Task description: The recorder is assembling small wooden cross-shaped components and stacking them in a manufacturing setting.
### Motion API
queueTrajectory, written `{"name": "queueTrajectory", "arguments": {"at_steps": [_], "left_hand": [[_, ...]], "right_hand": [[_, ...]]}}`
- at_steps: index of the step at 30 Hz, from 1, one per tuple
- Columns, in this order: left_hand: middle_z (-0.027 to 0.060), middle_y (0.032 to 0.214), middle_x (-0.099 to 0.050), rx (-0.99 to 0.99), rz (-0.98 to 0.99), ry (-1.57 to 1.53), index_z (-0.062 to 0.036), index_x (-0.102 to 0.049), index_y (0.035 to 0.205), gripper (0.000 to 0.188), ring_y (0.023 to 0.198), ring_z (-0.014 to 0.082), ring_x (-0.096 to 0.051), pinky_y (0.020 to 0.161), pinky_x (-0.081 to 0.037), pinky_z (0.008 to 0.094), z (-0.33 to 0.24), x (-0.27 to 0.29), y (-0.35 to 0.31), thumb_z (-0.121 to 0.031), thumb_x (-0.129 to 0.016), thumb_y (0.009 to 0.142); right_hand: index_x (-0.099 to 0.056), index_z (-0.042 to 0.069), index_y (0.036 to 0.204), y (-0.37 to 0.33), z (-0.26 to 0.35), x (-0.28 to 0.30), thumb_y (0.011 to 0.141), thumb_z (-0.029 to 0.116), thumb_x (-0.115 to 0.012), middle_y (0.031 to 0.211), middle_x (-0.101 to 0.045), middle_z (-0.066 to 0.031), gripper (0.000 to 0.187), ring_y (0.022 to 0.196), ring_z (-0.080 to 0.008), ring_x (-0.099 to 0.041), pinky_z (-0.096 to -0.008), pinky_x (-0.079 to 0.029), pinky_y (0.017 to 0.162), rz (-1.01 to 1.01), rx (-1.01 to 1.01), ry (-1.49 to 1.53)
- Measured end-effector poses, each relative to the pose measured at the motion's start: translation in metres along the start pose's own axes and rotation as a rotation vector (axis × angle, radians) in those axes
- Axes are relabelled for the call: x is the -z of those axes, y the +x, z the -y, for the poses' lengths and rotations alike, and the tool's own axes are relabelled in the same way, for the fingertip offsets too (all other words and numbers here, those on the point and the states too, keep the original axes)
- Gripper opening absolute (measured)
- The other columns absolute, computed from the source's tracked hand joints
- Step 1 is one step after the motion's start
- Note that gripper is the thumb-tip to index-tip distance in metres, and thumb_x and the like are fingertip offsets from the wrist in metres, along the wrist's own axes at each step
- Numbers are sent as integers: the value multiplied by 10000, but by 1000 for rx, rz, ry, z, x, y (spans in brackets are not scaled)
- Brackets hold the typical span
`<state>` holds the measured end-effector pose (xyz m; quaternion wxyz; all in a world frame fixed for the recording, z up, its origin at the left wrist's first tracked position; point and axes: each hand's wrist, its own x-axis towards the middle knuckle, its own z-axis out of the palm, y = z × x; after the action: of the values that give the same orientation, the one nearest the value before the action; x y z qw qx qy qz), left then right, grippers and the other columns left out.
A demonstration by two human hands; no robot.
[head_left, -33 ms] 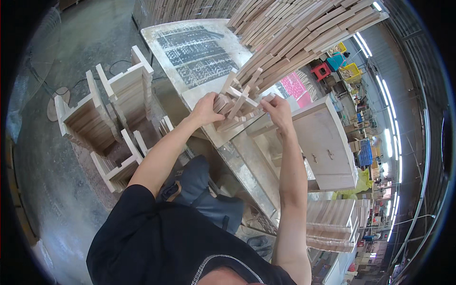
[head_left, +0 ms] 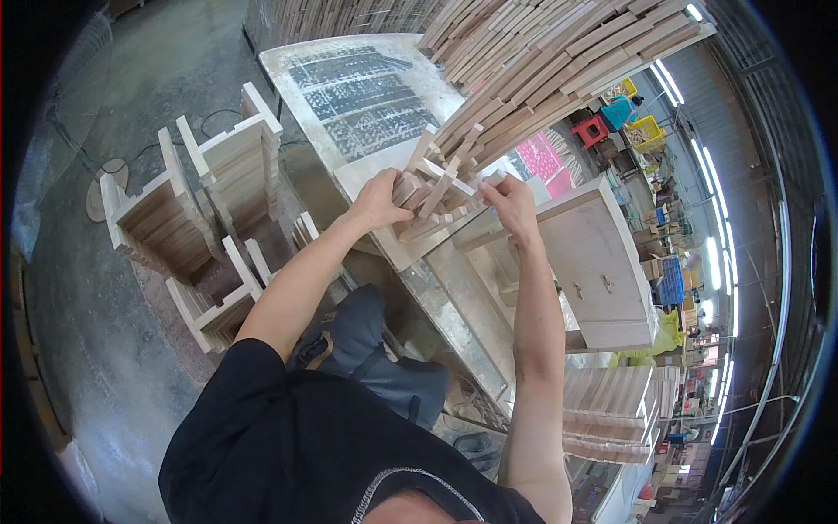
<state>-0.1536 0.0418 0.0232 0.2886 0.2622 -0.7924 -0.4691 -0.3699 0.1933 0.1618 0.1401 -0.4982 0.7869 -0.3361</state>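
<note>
A loose, crisscrossed bundle of short pale wooden sticks (head_left: 439, 189) lies on the near corner of the worktable (head_left: 367, 179). My left hand (head_left: 377, 203) is closed round stick ends on the bundle's left side, with the thumb toward me and the other fingers partly hidden behind the wood. At the right side, my right hand (head_left: 511, 205) pinches the end of a wooden stick (head_left: 495, 178) between thumb and fingers. Several sticks between my hands stand tilted across one another.
Long wooden strips (head_left: 559, 65) are stacked high behind the bundle. Notched wooden panels (head_left: 166, 218) stand in piles on the floor at left. A pale wooden cabinet-like box (head_left: 594, 271) is right of my right forearm, with stacked boards (head_left: 607, 415) below it. A pink sheet (head_left: 543, 162) lies beyond my right hand.
</note>
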Motion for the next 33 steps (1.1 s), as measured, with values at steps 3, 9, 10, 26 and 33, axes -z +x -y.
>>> {"name": "queueTrajectory", "arguments": {"at_steps": [3, 9, 10, 26, 33], "left_hand": [[223, 1212, -638, 41, 24, 23, 42, -551, 1275, 768, 1137, 343, -646, 999, -526, 402, -1, 0, 4, -241, -878, 640], [220, 1214, -631, 63, 23, -4, 48, -532, 1283, 798, 1134, 355, -642, 1013, -519, 408, 2, 3, 2, -237, -887, 628], [224, 1226, -622, 69, 50, 1, 50, -526, 1287, 811, 1146, 358, -634, 1015, -518, 406, 2, 5, 3, -242, -892, 626], [271, 1366, -503, 9, 65, 35, 68, -411, 1432, 1149, 1290, 400, -513, 1099, -429, 440, -7, -4, -9, -535, -927, 601], [243, 1297, -552, -10, 9, 108, 39, -476, 1390, 1058, 1228, 397, -564, 1054, -466, 442, -3, -3, -13, -576, -898, 640]], "right_hand": [[-693, -30, 924, -1, 3, 0, 917, 203, -758, 770, -722, -66, 241, 688, -118, -659, -292, -521, 637, -9, 14, 54], [-696, -36, 938, -8, 4, -6, 936, 198, -739, 795, -729, -71, 237, 710, -122, -666, -283, -524, 648, -22, -16, 50], [-701, -36, 953, -10, 0, -8, 939, 202, -738, 809, -732, -74, 241, 726, -127, -674, -282, -533, 664, 33, -42, 19], [-647, -90, 1009, -9, -32, -21, 1076, 445, -478, 820, -679, -151, 565, 715, -206, -709, -332, -573, 638, 84, -92, 7], [-630, -71, 993, -16, -30, -34, 1102, 415, -372, 817, -691, -159, 561, 690, -246, -726, -354, -602, 620, 95, -131, -203]]}}
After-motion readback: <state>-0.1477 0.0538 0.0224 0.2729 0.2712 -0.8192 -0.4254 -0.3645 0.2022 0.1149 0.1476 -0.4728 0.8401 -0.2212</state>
